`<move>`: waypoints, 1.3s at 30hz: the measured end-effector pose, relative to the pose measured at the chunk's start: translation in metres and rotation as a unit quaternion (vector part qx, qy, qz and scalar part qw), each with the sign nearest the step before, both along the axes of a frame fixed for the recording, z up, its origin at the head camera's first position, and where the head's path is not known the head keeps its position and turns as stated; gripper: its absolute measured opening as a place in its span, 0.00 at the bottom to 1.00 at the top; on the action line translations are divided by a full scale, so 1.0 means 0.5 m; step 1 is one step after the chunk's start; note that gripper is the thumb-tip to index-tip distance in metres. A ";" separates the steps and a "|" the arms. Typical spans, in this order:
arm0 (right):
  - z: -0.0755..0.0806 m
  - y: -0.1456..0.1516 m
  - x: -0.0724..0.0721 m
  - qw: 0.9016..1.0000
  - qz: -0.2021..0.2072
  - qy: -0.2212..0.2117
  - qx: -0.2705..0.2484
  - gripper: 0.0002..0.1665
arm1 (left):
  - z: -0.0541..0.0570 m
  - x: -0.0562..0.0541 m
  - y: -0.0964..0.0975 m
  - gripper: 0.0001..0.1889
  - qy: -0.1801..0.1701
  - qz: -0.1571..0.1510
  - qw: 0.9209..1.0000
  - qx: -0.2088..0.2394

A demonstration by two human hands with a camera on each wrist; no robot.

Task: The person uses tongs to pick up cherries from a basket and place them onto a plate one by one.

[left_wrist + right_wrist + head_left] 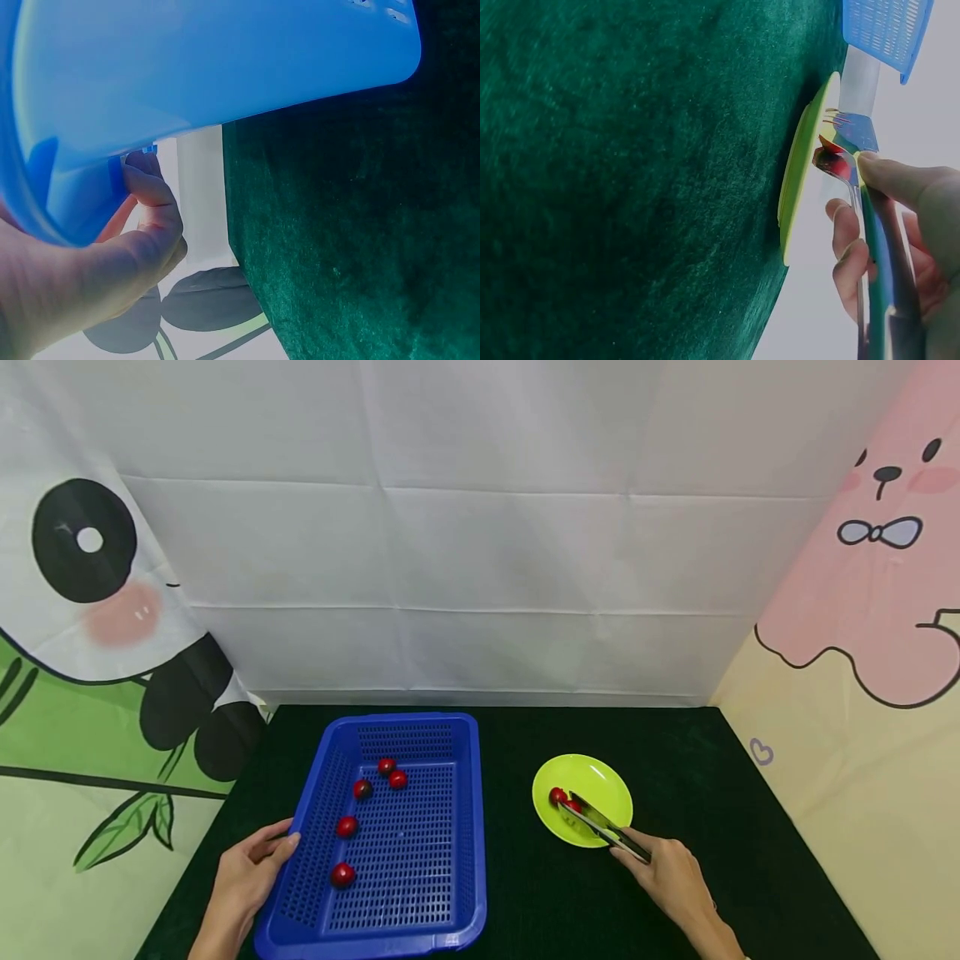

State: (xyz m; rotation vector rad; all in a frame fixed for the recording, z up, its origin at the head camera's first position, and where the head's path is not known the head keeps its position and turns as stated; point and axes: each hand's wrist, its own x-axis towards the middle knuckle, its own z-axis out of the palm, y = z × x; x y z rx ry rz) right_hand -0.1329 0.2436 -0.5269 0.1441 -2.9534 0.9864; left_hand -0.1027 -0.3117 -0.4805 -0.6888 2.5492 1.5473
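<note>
My left hand (247,872) grips the left rim of a blue plastic basket (480,827), thumb and fingers around its edge in the left wrist view. Several red cherry tomatoes (342,875) lie inside, toward the basket's left and back. On the right, my right hand (671,877) holds metal tongs (624,843) whose tips reach over a yellow-green plate (603,777). One cherry tomato (573,807) sits between the tong tips, partly hidden by them. Another cherry tomato (557,796) lies just left of the tips on the plate.
A dark green cloth (517,893) covers the table under basket and plate. White sheeting (487,552) stands behind the table's back edge. Cartoon-printed sheets flank it, with a panda at left and a pink figure (877,602) at right.
</note>
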 end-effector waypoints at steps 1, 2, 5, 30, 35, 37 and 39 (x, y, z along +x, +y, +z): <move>0.000 0.000 0.000 1.000 0.000 -0.001 0.001 0.25 | 0.000 0.001 0.000 0.32 0.000 0.000 1.000 -0.001; 0.000 0.000 0.000 1.000 0.001 -0.002 0.002 0.25 | 0.000 0.001 0.000 0.32 0.001 0.000 1.000 0.000; 0.002 -0.001 0.001 1.000 0.002 -0.004 0.006 0.25 | -0.001 0.002 -0.001 0.31 0.003 0.000 1.000 0.001; 0.032 0.006 0.005 0.999 -0.001 0.047 -0.008 0.27 | -0.004 0.003 -0.001 0.31 0.004 -0.001 1.000 0.007; 0.037 0.005 -0.001 0.998 0.006 0.057 -0.013 0.28 | -0.003 0.003 0.000 0.31 0.007 0.001 1.000 0.008; 0.039 0.003 -0.004 0.998 0.007 0.061 -0.013 0.28 | -0.003 0.002 0.000 0.31 0.007 0.001 1.000 0.007; 0.041 0.002 -0.006 0.998 0.010 0.066 -0.014 0.28 | -0.003 0.001 0.001 0.31 0.007 0.001 1.000 0.006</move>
